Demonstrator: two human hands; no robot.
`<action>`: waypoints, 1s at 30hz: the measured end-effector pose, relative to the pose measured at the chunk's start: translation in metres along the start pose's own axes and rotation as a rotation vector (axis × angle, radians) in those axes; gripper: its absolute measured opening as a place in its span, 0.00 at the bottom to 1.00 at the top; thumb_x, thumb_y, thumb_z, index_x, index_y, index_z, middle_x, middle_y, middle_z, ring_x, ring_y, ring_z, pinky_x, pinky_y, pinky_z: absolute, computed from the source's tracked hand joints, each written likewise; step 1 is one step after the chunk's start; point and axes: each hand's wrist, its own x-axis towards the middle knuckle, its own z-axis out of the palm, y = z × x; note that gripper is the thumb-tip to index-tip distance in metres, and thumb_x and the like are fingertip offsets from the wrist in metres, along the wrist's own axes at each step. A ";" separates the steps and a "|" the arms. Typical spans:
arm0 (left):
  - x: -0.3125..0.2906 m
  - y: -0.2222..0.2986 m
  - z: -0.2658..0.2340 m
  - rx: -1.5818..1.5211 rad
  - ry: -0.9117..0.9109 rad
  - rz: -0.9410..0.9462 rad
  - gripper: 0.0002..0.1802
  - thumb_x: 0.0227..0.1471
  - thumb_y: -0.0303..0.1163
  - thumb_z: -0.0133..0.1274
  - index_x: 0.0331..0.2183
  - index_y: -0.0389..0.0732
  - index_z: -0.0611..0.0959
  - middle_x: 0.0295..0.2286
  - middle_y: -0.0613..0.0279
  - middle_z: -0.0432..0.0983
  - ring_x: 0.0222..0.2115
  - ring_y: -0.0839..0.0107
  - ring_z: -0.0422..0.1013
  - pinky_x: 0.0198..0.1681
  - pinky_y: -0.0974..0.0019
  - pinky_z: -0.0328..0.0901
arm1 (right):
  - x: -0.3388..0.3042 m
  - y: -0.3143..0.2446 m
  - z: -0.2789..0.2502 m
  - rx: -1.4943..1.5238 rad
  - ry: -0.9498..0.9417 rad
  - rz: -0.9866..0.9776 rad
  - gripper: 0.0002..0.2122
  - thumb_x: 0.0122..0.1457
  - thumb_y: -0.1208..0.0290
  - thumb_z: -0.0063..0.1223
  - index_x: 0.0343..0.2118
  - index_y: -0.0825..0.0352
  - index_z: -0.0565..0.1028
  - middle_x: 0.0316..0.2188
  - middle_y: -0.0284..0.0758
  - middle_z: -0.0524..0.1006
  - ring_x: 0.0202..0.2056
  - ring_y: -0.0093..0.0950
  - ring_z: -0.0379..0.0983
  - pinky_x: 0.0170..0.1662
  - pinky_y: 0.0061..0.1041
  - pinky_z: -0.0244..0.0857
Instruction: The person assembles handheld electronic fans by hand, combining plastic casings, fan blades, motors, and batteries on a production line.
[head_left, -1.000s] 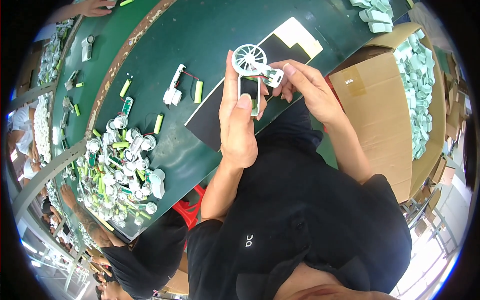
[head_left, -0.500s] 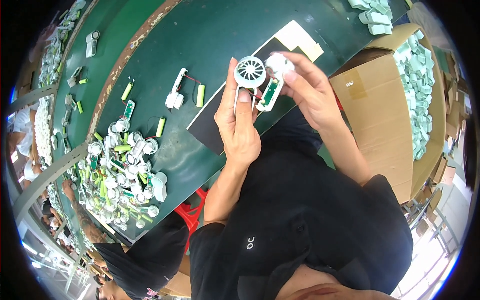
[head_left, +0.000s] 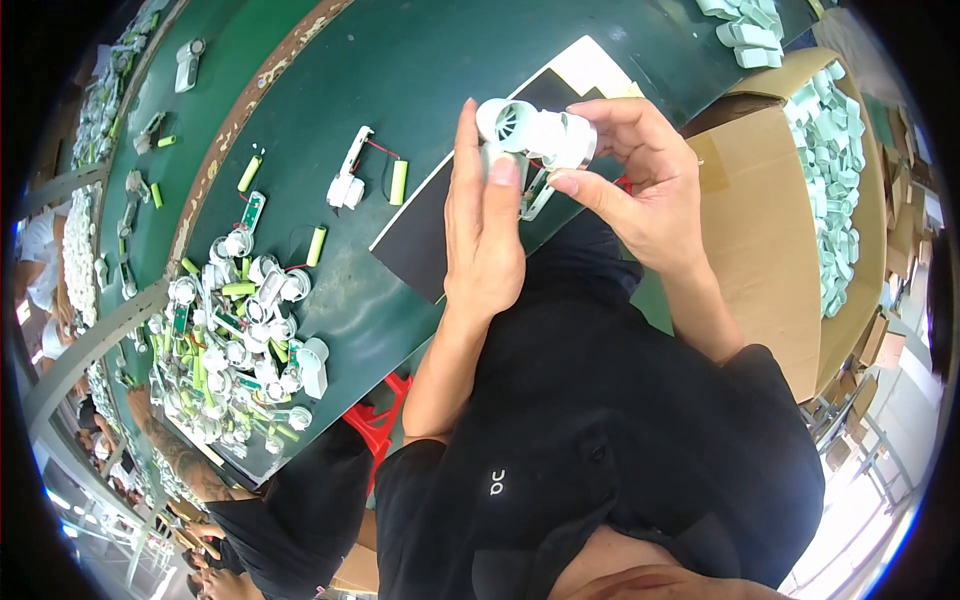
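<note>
My left hand (head_left: 484, 245) is closed around a pale plastic handheld-fan shell (head_left: 508, 122), its round spoked grille end tilted up between thumb and fingers. My right hand (head_left: 655, 195) pinches a white round fan motor unit (head_left: 566, 140) with a shiny rim, held right against the shell's grille end. A narrow strip with a green circuit board (head_left: 538, 198) hangs below the motor unit; red wire shows near it. My left thumb and the motor unit hide part of the shell. Both hands are above a black mat (head_left: 415, 240) on the green table (head_left: 350, 290).
Left of the mat lie a loose fan assembly (head_left: 346, 185) and its green battery (head_left: 399, 183). A heap of fan assemblies (head_left: 240, 350) fills the table's left part, near a co-worker's arm (head_left: 185, 460). At right stands a cardboard box (head_left: 760, 240) of mint shells (head_left: 830, 180).
The motor unit has turned over and moved against the shell in my left hand. The shell's grille has tilted away, and my right hand has shifted slightly right with its fingers curled around the unit.
</note>
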 end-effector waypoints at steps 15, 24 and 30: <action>0.006 -0.001 -0.002 -0.272 -0.030 -0.138 0.19 0.65 0.34 0.50 0.54 0.35 0.74 0.42 0.62 0.76 0.41 0.77 0.68 0.46 0.68 0.65 | 0.003 0.005 0.004 0.366 -0.026 0.155 0.20 0.57 0.84 0.65 0.53 0.72 0.73 0.45 0.38 0.80 0.46 0.25 0.79 0.51 0.25 0.75; 0.004 0.004 -0.003 -0.377 -0.011 -0.141 0.20 0.63 0.34 0.48 0.53 0.34 0.74 0.43 0.61 0.75 0.44 0.76 0.67 0.50 0.68 0.62 | 0.006 0.003 0.006 0.411 -0.004 0.187 0.20 0.57 0.85 0.65 0.52 0.72 0.73 0.44 0.38 0.80 0.43 0.24 0.79 0.49 0.23 0.76; 0.004 0.001 -0.002 -0.317 0.025 -0.142 0.19 0.62 0.31 0.48 0.53 0.35 0.74 0.42 0.62 0.75 0.42 0.76 0.68 0.47 0.68 0.64 | 0.004 0.002 0.011 0.366 -0.020 0.112 0.20 0.56 0.85 0.66 0.52 0.72 0.74 0.44 0.39 0.81 0.41 0.22 0.79 0.47 0.22 0.76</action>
